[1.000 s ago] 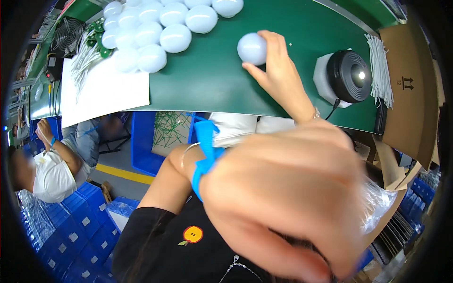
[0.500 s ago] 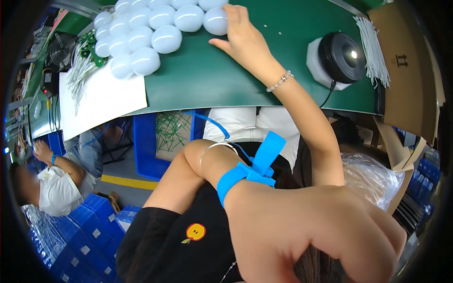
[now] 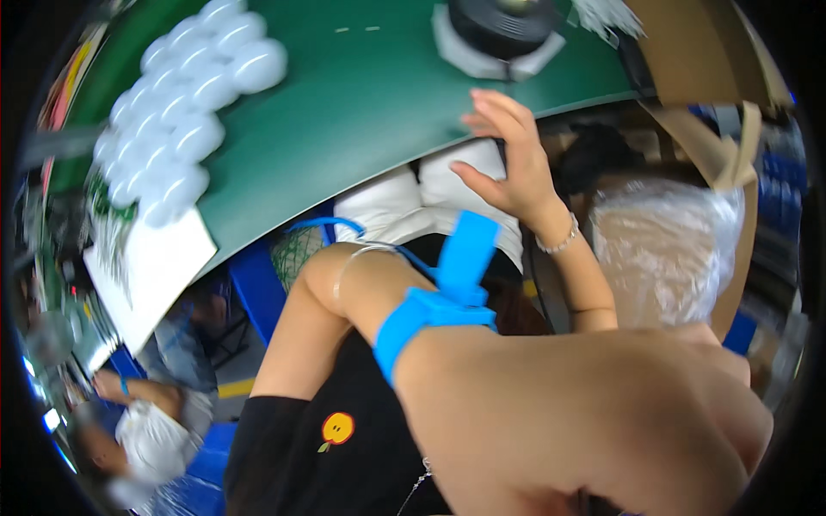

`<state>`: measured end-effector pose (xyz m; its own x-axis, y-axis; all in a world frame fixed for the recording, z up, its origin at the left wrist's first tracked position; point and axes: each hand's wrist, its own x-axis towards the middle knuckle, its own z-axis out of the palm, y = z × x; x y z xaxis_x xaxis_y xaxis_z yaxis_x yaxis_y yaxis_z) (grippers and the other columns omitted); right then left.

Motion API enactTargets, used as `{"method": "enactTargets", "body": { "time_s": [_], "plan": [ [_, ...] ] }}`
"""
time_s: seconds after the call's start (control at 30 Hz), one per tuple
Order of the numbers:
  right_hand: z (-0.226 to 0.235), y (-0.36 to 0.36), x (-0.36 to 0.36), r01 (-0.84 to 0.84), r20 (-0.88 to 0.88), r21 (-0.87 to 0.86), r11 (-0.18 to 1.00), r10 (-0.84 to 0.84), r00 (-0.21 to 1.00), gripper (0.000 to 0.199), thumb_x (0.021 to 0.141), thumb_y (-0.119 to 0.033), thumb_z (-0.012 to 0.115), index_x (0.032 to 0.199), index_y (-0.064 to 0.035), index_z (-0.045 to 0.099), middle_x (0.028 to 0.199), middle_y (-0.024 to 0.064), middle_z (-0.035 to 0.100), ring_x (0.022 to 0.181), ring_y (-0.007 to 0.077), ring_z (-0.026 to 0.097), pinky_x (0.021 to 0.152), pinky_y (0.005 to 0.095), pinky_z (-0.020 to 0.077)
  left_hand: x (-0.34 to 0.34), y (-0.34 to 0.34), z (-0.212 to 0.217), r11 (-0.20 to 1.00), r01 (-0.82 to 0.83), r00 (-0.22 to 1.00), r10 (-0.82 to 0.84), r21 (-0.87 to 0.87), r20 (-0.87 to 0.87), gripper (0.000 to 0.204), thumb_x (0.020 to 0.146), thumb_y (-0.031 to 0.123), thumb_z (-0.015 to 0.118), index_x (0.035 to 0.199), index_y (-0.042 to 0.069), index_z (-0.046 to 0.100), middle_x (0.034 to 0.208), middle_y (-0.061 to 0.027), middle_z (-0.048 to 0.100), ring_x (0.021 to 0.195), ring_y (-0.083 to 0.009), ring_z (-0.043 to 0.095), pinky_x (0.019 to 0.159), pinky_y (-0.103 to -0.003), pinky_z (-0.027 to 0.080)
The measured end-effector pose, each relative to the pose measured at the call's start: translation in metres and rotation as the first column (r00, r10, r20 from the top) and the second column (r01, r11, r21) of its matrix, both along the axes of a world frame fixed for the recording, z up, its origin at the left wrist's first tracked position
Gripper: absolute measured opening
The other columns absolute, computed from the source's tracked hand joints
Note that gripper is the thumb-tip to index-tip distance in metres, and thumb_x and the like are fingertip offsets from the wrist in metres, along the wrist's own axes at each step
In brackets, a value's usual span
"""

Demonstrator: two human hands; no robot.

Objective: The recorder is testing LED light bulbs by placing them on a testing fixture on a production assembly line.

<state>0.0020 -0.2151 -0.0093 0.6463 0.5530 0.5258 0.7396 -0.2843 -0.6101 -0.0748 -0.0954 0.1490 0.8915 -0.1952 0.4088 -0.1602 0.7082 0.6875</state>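
My left hand [image 3: 602,413] is raised very close to the camera, with a blue strap [image 3: 439,314] around its wrist. Its back fills the lower right, and its fingers are mostly hidden. My right hand [image 3: 516,168], wearing a beaded bracelet [image 3: 564,236], hangs by the near edge of the green table [image 3: 344,103]. Its fingers are spread and hold nothing. White glossy globes, like bulb covers [image 3: 198,138], stand clustered at the table's left. A black round ridged device [image 3: 503,30] on a white angular base is the thing nearest my right hand on the table.
White wires [image 3: 112,245] with green parts lie on a white sheet [image 3: 168,271] at left. More white strips [image 3: 607,15] lie at far right. An open carton [image 3: 671,258] with clear plastic stands right of my lap. Another person [image 3: 155,439] sits at lower left.
My right hand has left a globe at the cluster's edge and come back toward me, empty. The view has turned, shifting the table's things leftward. My left hand stays raised near the camera.
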Motion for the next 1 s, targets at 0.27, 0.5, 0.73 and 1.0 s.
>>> {"method": "enactTargets", "body": {
  "time_s": [0.27, 0.5, 0.73, 1.0],
  "plan": [
    [0.066, -0.239, -0.082, 0.849, 0.326, 0.214, 0.483, -0.855, 0.404, 0.024, 0.083, -0.006, 0.058, 0.106, -0.0003, 0.055, 0.089, 0.0097, 0.062, 0.076, 0.0154, 0.058, 0.065, 0.0238, 0.0481, 0.018, -0.035, -0.003, 0.947, 0.312, 0.950, -0.310, -0.073, 0.029, 0.030, 0.086, 0.025, 0.059, 0.058, 0.015, 0.056, 0.073, -0.0006, 0.061, 0.071, -0.0155, 0.056, 0.086, -0.037, 0.035],
    [0.088, -0.545, -0.211, 0.417, -0.272, -0.897, 0.145, -0.926, -0.263, 0.037, 0.083, -0.035, 0.057, 0.101, -0.0034, 0.062, 0.082, 0.0040, 0.063, 0.071, 0.0116, 0.059, 0.059, 0.0291, 0.0489, 0.051, -0.074, -0.087, 0.751, 0.256, 0.920, -0.382, 0.609, 0.084, 0.022, 0.078, -0.011, 0.046, 0.085, 0.001, 0.062, 0.087, -0.0099, 0.061, 0.082, -0.0221, 0.059, 0.075, -0.030, 0.044],
    [0.009, -0.567, -0.184, 0.002, -0.488, -0.802, 0.598, -0.653, -0.579, 0.073, 0.076, -0.036, 0.060, 0.138, -0.0137, 0.027, 0.135, 0.0174, 0.039, 0.116, 0.0357, 0.047, 0.093, 0.0504, 0.0403, 0.011, -0.032, -0.219, 0.591, 0.344, 0.921, -0.060, 0.730, -0.385, 0.014, 0.089, 0.003, 0.048, 0.098, -0.001, 0.058, 0.090, -0.0070, 0.061, 0.088, -0.0140, 0.057, 0.082, -0.026, 0.043],
    [-0.100, -0.679, -0.220, 0.281, -0.640, -0.727, 0.627, -0.469, -0.608, 0.081, 0.074, -0.047, 0.062, 0.138, -0.0138, 0.025, 0.143, 0.0143, 0.027, 0.126, 0.0384, 0.034, 0.092, 0.0610, 0.0349, 0.011, -0.013, -0.272, 0.508, 0.247, 0.908, 0.175, 0.825, -0.380, 0.020, 0.092, 0.012, 0.048, 0.106, -0.001, 0.054, 0.094, -0.0078, 0.060, 0.090, -0.0139, 0.056, 0.083, -0.026, 0.044]
  ]
}}
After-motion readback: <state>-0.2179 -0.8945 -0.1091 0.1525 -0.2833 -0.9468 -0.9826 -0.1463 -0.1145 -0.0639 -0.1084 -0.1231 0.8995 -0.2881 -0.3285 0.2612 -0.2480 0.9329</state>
